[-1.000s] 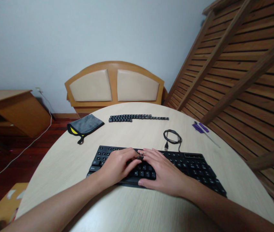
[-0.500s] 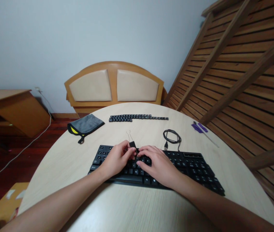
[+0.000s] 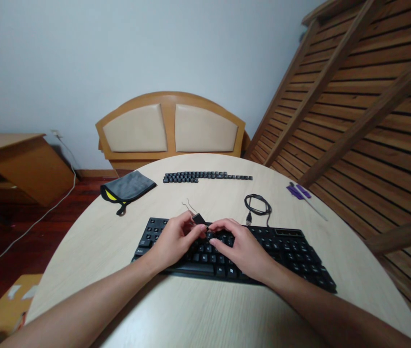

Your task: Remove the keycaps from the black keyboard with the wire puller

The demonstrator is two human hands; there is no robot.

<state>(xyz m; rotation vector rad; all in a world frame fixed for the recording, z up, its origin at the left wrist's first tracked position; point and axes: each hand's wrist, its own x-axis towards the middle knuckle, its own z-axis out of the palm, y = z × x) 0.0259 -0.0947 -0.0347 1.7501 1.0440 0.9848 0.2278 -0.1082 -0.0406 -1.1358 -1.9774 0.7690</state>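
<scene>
A black keyboard (image 3: 191, 269) lies across the table before me, bare key sockets showing at its upper left. My left hand (image 3: 178, 237) is closed around a keycap puller (image 3: 198, 219), a black block with thin wire prongs pointing up and to the left. Close beside it, my right hand (image 3: 239, 244) pinches a small dark keycap (image 3: 210, 235) between thumb and forefinger, just above the keys. Both hands' fingertips nearly meet there, partly hiding the puller's lower end.
Loose keycaps (image 3: 187, 177) stand in rows at the far side of the round table (image 3: 205, 314). A grey cloth (image 3: 129, 186) with yellow lining lies left. A coiled USB cable (image 3: 258, 205) sits behind the keyboard; a purple-headed brush-like tool (image 3: 299, 192) lies right.
The puller has tilted further left in my left hand. My right hand's fingers have closed in, and a keycap now shows between its thumb and forefinger.
</scene>
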